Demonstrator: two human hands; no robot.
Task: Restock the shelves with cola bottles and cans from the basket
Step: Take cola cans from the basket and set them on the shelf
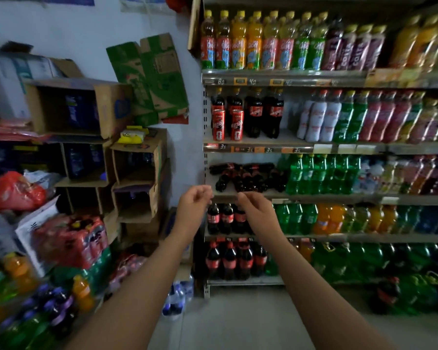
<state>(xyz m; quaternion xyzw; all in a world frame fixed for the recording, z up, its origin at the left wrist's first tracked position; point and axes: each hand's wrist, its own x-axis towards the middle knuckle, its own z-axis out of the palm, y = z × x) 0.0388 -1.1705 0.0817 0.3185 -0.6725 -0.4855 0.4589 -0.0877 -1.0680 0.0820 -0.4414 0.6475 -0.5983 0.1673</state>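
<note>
Both my hands are raised in front of the drinks shelving, holding nothing. My left hand [193,201] has loosely curled fingers near the edge of the third shelf [314,198]. My right hand [255,207] hangs beside it, fingers also loosely curled. Just behind them, small cola bottles [245,176] lie piled on their sides on that shelf. One shelf up stand two red cola cans [228,125] in front of upright cola bottles [263,114]. More upright cola bottles [225,219] fill the shelf below my hands, and larger ones [235,261] the bottom shelf. No basket is in view.
Green, orange and pink soft drinks fill the shelves to the right. Stacked cardboard boxes [134,173] and shrink-wrapped drink packs [68,241] crowd the left. A cola bottle and green bottles [415,291] stand on the floor at the right. Bare tiled floor [238,319] lies between my arms.
</note>
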